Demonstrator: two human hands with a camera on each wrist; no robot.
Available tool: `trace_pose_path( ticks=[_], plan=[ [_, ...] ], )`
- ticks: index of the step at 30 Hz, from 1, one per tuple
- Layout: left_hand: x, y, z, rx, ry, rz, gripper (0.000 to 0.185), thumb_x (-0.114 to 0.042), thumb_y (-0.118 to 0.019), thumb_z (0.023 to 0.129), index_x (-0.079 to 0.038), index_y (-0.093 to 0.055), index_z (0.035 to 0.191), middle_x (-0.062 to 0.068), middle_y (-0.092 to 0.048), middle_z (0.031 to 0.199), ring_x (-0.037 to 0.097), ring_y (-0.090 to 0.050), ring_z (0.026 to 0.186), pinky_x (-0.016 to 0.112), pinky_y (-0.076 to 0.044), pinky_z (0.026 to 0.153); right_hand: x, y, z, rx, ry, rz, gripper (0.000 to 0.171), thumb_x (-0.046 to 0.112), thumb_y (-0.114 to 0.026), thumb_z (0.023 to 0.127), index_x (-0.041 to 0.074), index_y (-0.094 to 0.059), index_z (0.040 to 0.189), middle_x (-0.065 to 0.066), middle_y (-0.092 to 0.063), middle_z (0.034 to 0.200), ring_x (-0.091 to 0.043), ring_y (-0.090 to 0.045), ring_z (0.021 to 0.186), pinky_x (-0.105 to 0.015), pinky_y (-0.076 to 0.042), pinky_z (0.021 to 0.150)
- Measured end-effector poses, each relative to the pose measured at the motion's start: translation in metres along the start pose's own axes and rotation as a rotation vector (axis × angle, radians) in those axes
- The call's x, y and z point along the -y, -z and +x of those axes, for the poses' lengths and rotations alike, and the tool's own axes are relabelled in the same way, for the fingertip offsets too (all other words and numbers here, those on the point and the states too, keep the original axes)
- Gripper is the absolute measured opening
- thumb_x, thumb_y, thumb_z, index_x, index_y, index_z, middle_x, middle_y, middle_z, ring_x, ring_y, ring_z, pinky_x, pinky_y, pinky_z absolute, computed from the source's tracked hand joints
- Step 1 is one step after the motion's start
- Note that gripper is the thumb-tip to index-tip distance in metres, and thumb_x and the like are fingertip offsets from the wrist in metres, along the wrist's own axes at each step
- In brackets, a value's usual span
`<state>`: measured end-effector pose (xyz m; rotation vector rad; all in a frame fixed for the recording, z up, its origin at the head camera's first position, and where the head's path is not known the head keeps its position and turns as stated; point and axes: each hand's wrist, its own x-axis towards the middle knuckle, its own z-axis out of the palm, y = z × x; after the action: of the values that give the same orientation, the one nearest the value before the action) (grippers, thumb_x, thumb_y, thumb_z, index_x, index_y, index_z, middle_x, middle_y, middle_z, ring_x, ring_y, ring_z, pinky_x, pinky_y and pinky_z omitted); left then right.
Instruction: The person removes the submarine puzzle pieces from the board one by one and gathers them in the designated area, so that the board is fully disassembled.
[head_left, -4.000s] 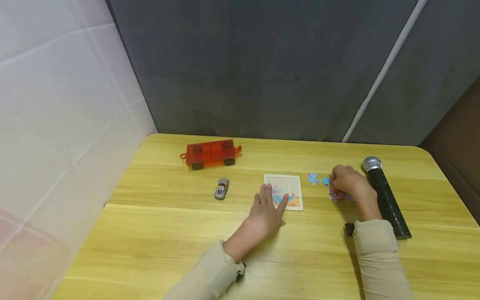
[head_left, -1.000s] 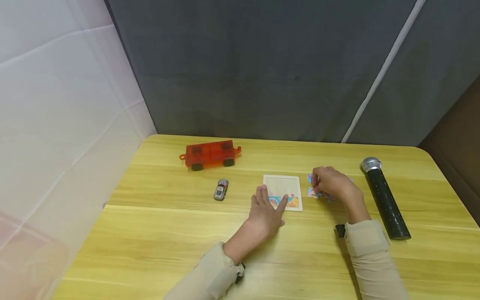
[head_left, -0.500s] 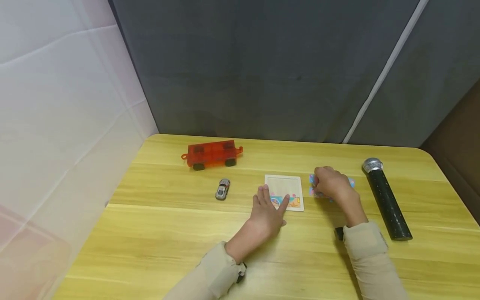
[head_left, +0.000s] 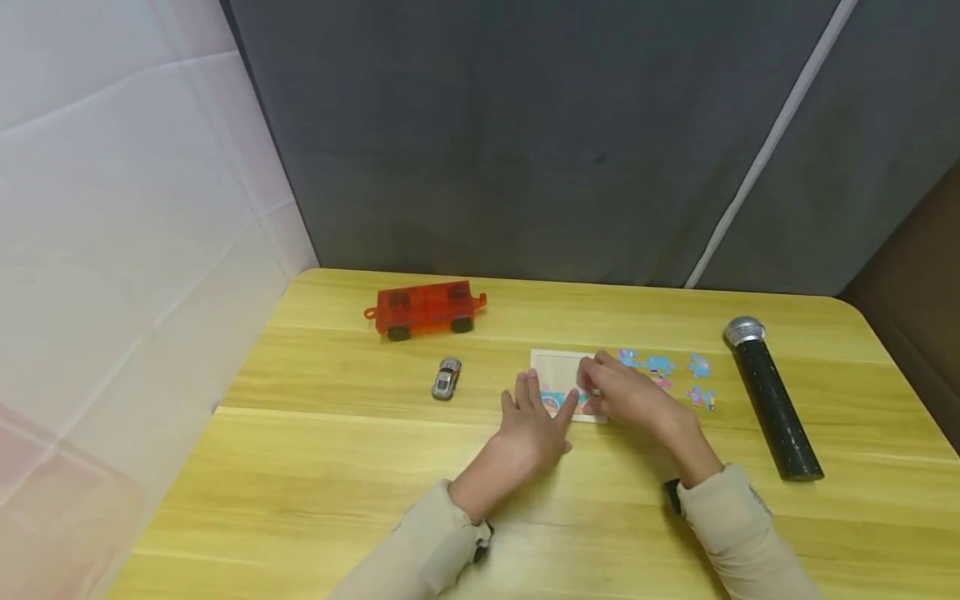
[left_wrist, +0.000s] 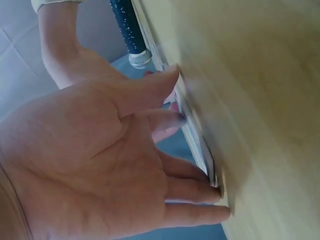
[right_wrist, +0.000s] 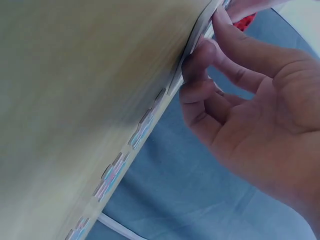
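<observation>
Left hand point(head_left: 536, 425) lies flat, fingers straight on the puzzle board point(head_left: 558, 364); right hand point(head_left: 626, 398) pinches a piece over that board. Loose pieces point(head_left: 660, 364) lie just beside it.

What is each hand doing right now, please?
Left hand: open, straight fingers pressing on the puzzle tray.
Right hand: fingers curled over the tray; whether they pinch a piece cannot be told.

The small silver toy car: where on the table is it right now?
In the head view the silver toy car sits left of the puzzle board, in front of the orange wagon, untouched by either hand.
</observation>
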<state>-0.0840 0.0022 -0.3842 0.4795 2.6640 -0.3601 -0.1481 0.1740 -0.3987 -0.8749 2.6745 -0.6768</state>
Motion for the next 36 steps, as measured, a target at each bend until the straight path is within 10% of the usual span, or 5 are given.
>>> trace_pose_path(
  ticks=[17,36],
  plan=[
    [-0.016,0.004,-0.015,-0.021,-0.094,0.067,0.064,-0.046,-0.051,0.115,-0.019,-0.039,0.172,0.015,-0.033,0.179,0.03,-0.031,0.167,0.046,-0.038,0.131,0.002,0.002,0.0,-0.017,-0.067,-0.06,0.02,0.009,-0.084,0.097,0.007,-0.065,0.099,-0.005,-0.061,0.098,-0.017,-0.053,0.081,-0.032,-0.049,0.07],
    [-0.018,0.004,-0.015,-0.037,-0.11,0.159,0.059,-0.035,-0.049,0.117,-0.018,-0.038,0.172,0.017,-0.035,0.177,0.031,-0.034,0.166,0.039,-0.042,0.128,-0.014,0.016,0.002,0.003,0.192,0.104,0.019,-0.009,-0.072,0.1,0.006,-0.063,0.095,0.002,-0.065,0.078,-0.004,-0.05,0.067,-0.024,-0.047,0.064]
  ],
)
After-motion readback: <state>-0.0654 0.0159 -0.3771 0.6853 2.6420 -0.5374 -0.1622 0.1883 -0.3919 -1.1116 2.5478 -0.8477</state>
